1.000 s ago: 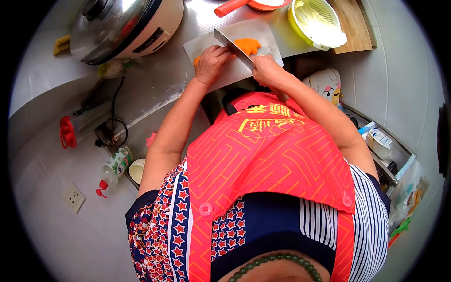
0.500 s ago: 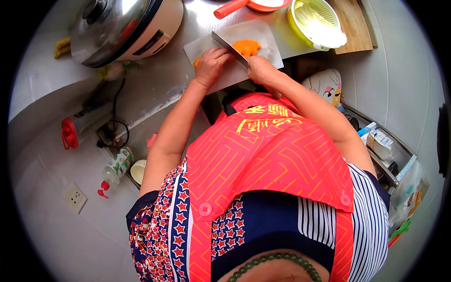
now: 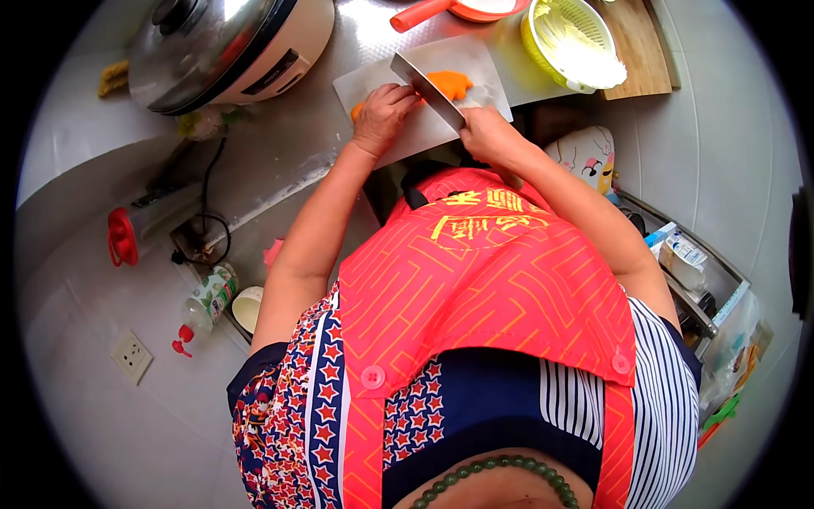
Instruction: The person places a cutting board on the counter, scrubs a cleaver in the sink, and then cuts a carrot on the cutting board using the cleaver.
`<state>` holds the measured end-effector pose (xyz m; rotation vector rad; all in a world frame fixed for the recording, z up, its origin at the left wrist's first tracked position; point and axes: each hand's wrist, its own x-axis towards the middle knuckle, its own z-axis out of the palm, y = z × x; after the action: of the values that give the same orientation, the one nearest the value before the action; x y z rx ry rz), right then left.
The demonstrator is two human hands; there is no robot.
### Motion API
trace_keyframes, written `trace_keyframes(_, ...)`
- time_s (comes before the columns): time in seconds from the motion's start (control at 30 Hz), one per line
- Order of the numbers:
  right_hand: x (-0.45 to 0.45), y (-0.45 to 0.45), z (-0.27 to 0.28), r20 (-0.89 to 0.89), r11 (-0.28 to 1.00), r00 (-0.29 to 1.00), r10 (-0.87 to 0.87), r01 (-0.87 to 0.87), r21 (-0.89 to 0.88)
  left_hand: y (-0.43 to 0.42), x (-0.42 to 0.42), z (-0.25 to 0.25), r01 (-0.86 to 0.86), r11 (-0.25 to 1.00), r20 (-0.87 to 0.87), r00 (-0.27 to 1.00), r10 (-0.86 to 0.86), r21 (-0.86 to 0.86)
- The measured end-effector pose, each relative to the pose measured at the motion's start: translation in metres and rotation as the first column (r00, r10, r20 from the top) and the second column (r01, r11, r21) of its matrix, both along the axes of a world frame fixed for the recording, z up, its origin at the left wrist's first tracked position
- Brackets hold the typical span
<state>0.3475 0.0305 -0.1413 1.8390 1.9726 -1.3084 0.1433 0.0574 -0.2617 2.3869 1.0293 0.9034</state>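
Note:
A light cutting board [image 3: 431, 136] lies on the metal counter. My left hand [image 3: 383, 117] is closed over a carrot [image 3: 357, 111] on the board, and the fingers hide most of it. Only an orange end shows on the left, with a bit of orange by the fingertips. My right hand [image 3: 492, 136] grips a kitchen knife [image 3: 431, 93] whose wide blade slants up and to the left beside my left fingertips. Behind the blade, cut carrot slices [image 3: 451, 83] sit in a pile.
At the upper left stands a large lidded cooker [image 3: 284, 59]. A yellow-green basket [image 3: 532, 38] with pale leafy vegetable is at the upper right, next to a wooden board [image 3: 638, 51]. A red-handled pan [image 3: 424, 14] lies behind the cutting board.
My right hand and the knife have shifted slightly to the right, with more of the blade's flat side showing. My left hand stays on the carrot.

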Motion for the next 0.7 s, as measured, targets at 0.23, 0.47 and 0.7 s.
trace_keyframes(0.23,0.002,-0.002,-0.008,-0.064,1.0,0.998,-0.011,0.012,0.015,-0.001,0.0,-0.002,-0.016,1.0,-0.013,1.0,0.016,-0.012)
trace_keyframes(0.47,-0.003,0.004,-0.027,0.007,0.999,1.0,0.001,0.0,-0.051,0.001,-0.001,-0.004,0.003,1.0,-0.013,1.0,-0.003,-0.024)
trace_keyframes(0.7,-0.013,0.008,-0.048,0.017,1.0,1.0,0.008,-0.009,0.011,0.002,-0.002,-0.003,0.017,1.0,-0.021,1.0,-0.017,0.003)
